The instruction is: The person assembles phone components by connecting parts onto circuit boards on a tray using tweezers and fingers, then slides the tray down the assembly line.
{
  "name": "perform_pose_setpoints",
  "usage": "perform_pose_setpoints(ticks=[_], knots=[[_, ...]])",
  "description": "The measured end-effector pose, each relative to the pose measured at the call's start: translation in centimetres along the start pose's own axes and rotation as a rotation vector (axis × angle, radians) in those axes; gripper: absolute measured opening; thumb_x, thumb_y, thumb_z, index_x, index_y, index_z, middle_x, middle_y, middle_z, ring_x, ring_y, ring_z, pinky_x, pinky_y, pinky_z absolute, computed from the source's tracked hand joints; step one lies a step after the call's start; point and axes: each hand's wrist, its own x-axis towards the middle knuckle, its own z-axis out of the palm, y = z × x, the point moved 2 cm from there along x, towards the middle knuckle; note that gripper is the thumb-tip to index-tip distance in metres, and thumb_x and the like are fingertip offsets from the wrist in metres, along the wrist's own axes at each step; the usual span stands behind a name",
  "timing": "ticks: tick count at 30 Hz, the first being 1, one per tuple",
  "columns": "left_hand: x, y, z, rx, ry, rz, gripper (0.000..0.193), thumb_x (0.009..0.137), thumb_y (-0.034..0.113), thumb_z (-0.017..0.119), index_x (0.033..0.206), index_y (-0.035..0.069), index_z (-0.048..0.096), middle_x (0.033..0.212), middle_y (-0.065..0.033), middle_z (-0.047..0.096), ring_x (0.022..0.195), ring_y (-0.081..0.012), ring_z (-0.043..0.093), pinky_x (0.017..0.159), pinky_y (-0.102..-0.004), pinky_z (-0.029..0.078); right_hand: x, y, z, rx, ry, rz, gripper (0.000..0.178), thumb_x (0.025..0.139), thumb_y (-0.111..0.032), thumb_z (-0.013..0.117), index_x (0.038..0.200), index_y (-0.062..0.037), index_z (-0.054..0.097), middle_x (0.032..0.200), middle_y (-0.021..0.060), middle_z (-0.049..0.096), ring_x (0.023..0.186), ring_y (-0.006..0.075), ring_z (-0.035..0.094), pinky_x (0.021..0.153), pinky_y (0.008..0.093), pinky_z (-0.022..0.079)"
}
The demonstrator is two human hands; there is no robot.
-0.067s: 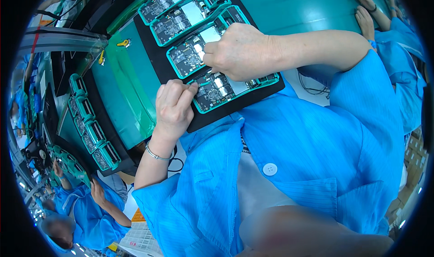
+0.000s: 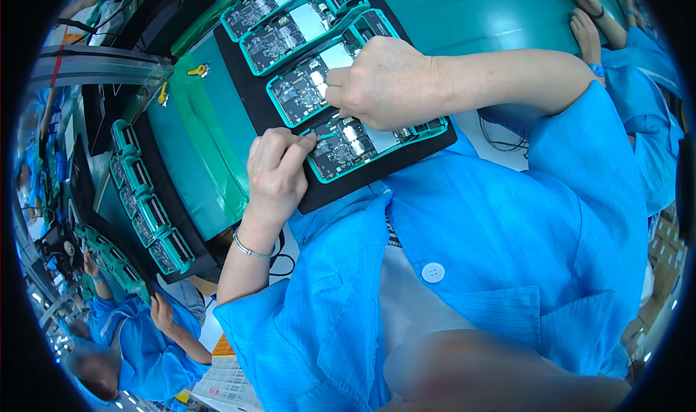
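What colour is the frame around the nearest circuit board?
The frame is teal green, in the head view.

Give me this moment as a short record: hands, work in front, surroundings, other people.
Left hand: left hand, fingers bent, at the left end of the nearest teal-framed circuit board; grip unclear
Right hand: right hand, fingers curled down over the same board's upper edge; anything held is hidden
Support: black tray bearing at least four such boards
Left side: another row of teal-framed units; two yellow fittings on the green surface
Other people: blue-clad co-workers lower left and upper right
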Motion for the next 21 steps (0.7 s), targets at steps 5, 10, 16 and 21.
perform_pose_setpoints(ticks=[5,10,16,21], knots=[[-2.6,-1.7,-1.3,0.059,0.158,-0.335,0.024,0.081,-0.009,0.068,0.101,0.003,0.072,0.095,-0.012,0.063,0.088,-0.0275,0.065,0.077,-0.0374,0.053,-2.1,4.4,-2.5,0.31,0.243,0.245,0.029,0.087,-0.03,0.077,0.089,-0.0046,0.063,0.081,0.0078,0.063,0.067,0.0217,0.063,0.059,0.0351,0.047],[-3.7,-2.8,-2.4,0.048,0.104,-0.561,0.031,0.092,-0.001,0.064,0.123,0.001,0.064,0.119,-0.0193,0.062,0.104,-0.0331,0.065,0.089,-0.0378,0.055,-7.0,13.5,0.5,0.81,0.384,0.748,0.029,0.085,-0.026,0.08,0.103,-0.0057,0.069,0.088,-0.0039,0.063,0.076,0.0044,0.052,0.06,0.0237,0.037],[-3.1,-1.5,-1.6,-0.214,0.078,-0.664,0.039,0.096,0.0,0.062,0.134,0.005,0.063,0.131,-0.0125,0.061,0.111,-0.0183,0.062,0.094,-0.0293,0.051,-6.1,12.5,2.8,1.273,0.461,0.934,0.047,0.08,-0.022,0.083,0.117,0.0006,0.064,0.077,-0.002,0.053,0.051,0.0025,0.028,0.048,0.0236,0.018],[-3.4,-2.0,-0.8,-0.325,0.134,-0.713,0.039,0.093,0.0,0.065,0.131,0.006,0.066,0.129,-0.0148,0.063,0.113,-0.0229,0.065,0.094,-0.0316,0.053,-5.0,13.2,3.2,1.393,0.4,0.955,0.034,0.083,-0.021,0.081,0.105,0.001,0.068,0.07,-0.0052,0.049,0.05,0.0034,0.028,0.048,0.0257,0.017]])
